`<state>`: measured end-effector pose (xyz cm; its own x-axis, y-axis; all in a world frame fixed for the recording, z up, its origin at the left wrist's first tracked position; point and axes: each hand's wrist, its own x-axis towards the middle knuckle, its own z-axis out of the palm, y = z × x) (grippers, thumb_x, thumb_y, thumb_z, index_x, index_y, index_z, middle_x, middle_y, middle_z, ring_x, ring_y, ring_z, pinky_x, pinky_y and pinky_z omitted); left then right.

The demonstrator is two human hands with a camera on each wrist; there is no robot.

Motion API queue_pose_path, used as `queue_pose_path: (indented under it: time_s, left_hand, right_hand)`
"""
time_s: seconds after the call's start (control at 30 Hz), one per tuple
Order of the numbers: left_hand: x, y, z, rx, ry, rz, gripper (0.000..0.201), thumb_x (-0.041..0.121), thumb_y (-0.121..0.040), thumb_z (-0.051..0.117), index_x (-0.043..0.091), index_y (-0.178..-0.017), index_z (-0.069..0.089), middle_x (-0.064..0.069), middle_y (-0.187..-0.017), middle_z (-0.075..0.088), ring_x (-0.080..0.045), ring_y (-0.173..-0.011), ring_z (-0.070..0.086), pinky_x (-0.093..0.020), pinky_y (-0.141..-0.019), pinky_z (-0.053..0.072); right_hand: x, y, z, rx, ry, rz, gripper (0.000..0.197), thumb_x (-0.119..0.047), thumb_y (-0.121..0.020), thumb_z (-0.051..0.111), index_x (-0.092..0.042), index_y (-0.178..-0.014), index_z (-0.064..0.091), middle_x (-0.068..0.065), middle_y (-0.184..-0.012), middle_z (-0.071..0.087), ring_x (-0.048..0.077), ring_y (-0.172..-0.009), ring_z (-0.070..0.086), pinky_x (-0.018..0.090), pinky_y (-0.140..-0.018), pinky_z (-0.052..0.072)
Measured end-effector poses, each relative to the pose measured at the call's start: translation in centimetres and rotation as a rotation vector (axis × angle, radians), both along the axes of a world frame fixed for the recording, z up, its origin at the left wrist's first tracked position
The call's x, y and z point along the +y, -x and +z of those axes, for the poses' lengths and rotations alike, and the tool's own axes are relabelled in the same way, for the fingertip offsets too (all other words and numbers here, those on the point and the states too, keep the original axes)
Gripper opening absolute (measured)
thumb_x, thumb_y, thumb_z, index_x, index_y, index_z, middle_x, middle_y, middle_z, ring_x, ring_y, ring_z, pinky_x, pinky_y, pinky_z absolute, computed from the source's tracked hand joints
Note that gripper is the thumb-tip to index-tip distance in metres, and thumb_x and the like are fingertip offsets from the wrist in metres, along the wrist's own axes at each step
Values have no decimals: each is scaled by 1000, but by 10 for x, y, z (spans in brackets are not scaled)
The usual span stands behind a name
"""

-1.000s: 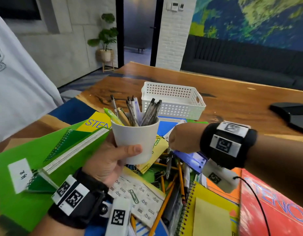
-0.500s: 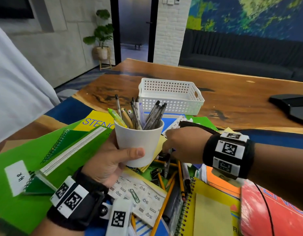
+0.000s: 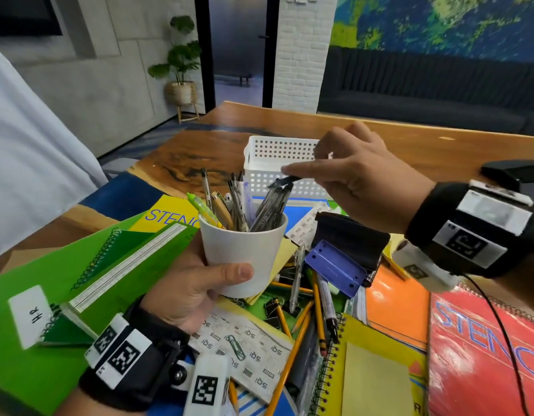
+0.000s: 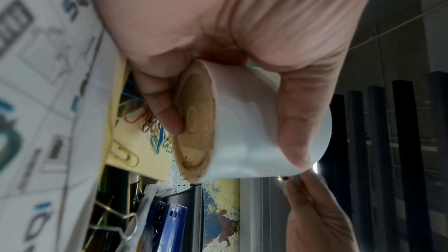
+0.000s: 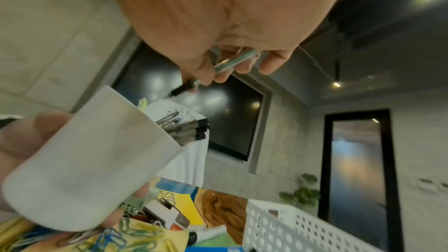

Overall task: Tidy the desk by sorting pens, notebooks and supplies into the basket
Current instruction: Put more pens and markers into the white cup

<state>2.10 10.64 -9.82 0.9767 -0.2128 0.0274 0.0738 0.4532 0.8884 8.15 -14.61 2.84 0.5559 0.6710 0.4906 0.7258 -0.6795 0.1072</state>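
right hand [image 3: 354, 178] has come up off the pile, now pinching a pen [image 5: 225, 64] just above the cup [image 3: 243, 256]. left hand [image 3: 187, 289] clamped round the cup, held above the counter [image 3: 439, 151]. basket [image 3: 277, 151] at 12 o'clock looks unfilled. pens getting cupped first, basket step not started.

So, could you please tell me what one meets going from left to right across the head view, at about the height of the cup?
Green notebook → left hand → white cup → blue hole punch → orange notebook → red notebook.
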Motion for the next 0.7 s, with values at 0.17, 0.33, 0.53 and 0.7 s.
queue_pose_path:
  time_s: [0.17, 0.33, 0.53, 0.7]
  left_hand:
    - [1, 0, 0, 15, -20, 6, 113, 24, -26, 102, 17, -130, 59, -15, -119, 70, -33, -108, 68, -40, -81, 59]
    - [0, -1, -1, -8, 48, 46, 112, 20, -27, 101, 14, -131, 58, -11, -113, 72, -26, -100, 70, -36, -76, 60]
    - [1, -2, -1, -41, 133, 97, 69, 9, -52, 80, 21, -118, 68, -13, -117, 70, -33, -107, 68, -43, -75, 60]
    - [-1, -4, -2, -5, 130, 123, 88, 14, -36, 97, 20, -118, 68, -13, -114, 71, -35, -107, 69, -41, -71, 60]
  right_hand:
    - [25, 13, 12, -191, 327, 135, 51, -8, -91, 51, -45, -121, 69, -4, -109, 58, 32, -105, 46, 41, -82, 32]
    - [43, 19, -1, -237, 89, 131, 46, 0, -76, 45, -27, -104, 70, 1, -118, 60, 34, -119, 45, 49, -94, 35]
    - [15, 10, -32, 321, 74, 32, 15, -16, -82, 59, -27, -87, 67, -8, -90, 50, 11, -85, 43, 37, -71, 48]
    - [26, 14, -71, 399, 623, 9, 31, -27, -89, 60, -46, -111, 71, -9, -107, 48, 19, -100, 42, 41, -84, 49]
